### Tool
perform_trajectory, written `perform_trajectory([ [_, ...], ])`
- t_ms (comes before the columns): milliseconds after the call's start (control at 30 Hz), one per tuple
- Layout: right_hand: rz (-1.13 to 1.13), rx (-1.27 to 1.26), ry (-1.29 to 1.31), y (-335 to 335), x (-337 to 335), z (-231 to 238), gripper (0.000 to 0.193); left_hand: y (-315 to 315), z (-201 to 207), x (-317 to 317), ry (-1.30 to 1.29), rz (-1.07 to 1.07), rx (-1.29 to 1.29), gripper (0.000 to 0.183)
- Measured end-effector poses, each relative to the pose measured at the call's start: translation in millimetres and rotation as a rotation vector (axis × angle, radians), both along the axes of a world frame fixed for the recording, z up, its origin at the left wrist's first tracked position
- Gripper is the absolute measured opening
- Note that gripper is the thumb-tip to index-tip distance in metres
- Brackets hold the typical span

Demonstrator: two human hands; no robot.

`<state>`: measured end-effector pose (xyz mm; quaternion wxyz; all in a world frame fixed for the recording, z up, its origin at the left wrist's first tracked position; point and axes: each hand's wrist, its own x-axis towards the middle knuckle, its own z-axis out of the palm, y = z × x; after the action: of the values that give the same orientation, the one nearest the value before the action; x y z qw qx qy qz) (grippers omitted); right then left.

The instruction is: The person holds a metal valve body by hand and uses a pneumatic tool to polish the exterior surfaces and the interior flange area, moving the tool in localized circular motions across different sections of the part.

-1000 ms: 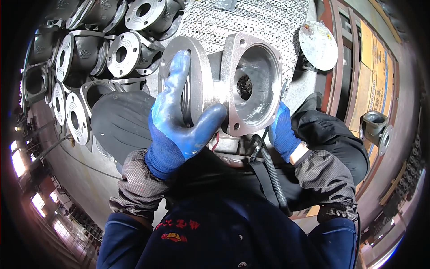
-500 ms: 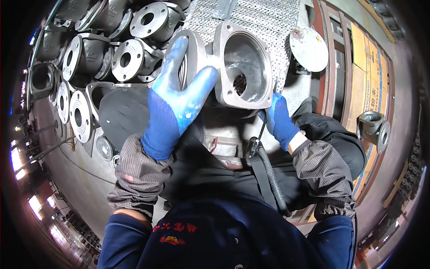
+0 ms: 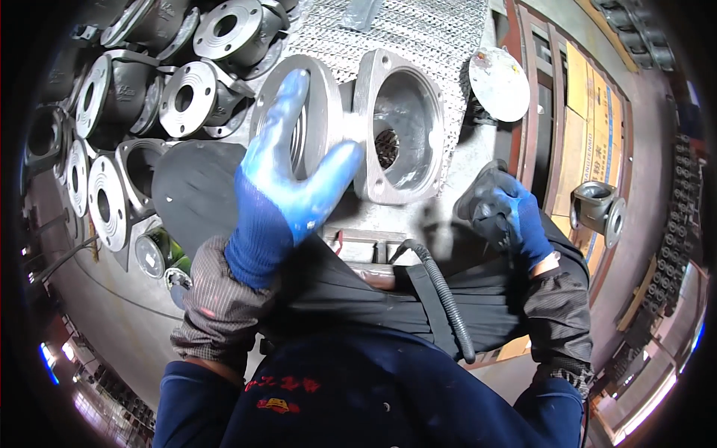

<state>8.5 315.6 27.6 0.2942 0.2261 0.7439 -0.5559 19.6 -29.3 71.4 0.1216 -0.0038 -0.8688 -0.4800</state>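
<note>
A grey cast-metal valve body (image 3: 364, 112) stands before me, its round flange on the left and its square opening on the right. My left hand (image 3: 287, 187), in a blue glove, lies against the round flange with forefinger and thumb spread wide; its other fingers are mostly hidden. Over my right knee, apart from the casting, my right hand (image 3: 519, 213) is closed, also blue-gloved. Something dark lies at its fingers, too blurred to tell from the dark shapes behind. A ribbed black hose (image 3: 446, 302) runs across my lap.
Several flanged castings (image 3: 187, 98) are stacked at the left. A textured silvery sheet (image 3: 418, 37) covers the surface beyond. A white round disc (image 3: 499, 84) stands at its right. One small casting (image 3: 597, 205) sits by cardboard (image 3: 586, 112) on the right. A green-sided round container (image 3: 160, 250) is lower left.
My right hand has moved from the casting's right edge, where a thin rod showed beside it, down and right over my knee. My left hand stays on the flange. The whole view has shifted slightly.
</note>
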Motion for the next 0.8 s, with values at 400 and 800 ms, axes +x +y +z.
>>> perform_trajectory([
  [400, -0.079, 0.312, 0.453, 2.4, -44.7, -25.5, 0.033, -1.1, 2.4, 7.9, 0.017, -0.138, -0.017, 0.079],
  [800, 0.333, 1.125, 0.605, -11.8, -82.6, -42.8, 0.026, 0.7, 10.7, 9.4, -0.145, -0.061, 0.031, 0.078],
])
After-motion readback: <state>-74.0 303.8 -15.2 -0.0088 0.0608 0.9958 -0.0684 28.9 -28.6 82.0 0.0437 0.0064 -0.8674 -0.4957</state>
